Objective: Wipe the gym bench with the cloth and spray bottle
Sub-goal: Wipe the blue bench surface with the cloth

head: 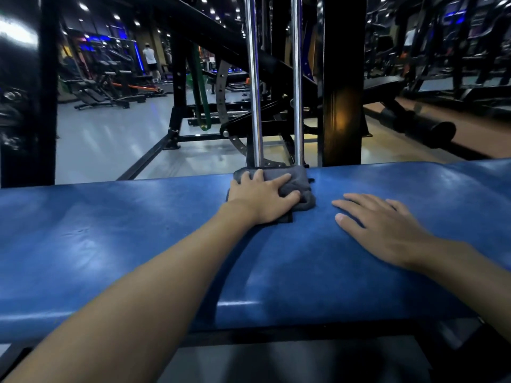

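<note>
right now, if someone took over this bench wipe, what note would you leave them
Left hand: presses the dark grey folded cloth onto the blue padded gym bench, at its far edge by the two chrome poles.
Right hand: flat on the bench, holding nothing.
Spray bottle: not in view.
Done: cloth is on the pad; how much is wiped cannot be told.
Left: probably wipe along the rest of the pad.
</note>
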Available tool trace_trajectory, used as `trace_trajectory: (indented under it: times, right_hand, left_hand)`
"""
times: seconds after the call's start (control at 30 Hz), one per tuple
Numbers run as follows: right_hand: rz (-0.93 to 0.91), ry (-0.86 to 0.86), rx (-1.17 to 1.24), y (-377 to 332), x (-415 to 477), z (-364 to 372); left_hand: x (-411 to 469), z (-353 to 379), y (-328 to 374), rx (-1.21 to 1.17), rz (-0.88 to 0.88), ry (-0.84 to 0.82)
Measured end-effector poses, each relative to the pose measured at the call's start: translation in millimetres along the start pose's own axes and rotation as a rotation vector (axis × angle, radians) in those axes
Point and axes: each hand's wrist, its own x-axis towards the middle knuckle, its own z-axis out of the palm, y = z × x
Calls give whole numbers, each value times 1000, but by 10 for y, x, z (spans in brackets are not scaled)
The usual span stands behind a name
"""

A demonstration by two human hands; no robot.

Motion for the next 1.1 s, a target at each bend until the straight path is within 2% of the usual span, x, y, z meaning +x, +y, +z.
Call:
trace_trajectory:
  times: [0.3,0.5,0.63,0.7,0.93,1.1]
  right_hand:
    - [2,18,-5,-22,-49,-26]
    - [16,-135,-142,-124,-75,-158]
    - [6,-36,26,-271,-44,-230]
    - [-4,-44,75,-331,-46,-186]
    - [6,-84,-8,-315,20,32]
    - [-8,-77,-62,-315,12,36]
  left_hand:
    - [-1324,-23,220,9,47,21]
    - [-1672,-40,279,89,38,11]
    - [-1564,-26,303,57,18,8]
    - [-1449,2,261,37,22,28]
    - [-543,15,-26,30,-10,37]
    - [207,-22,-187,9,-71,-21]
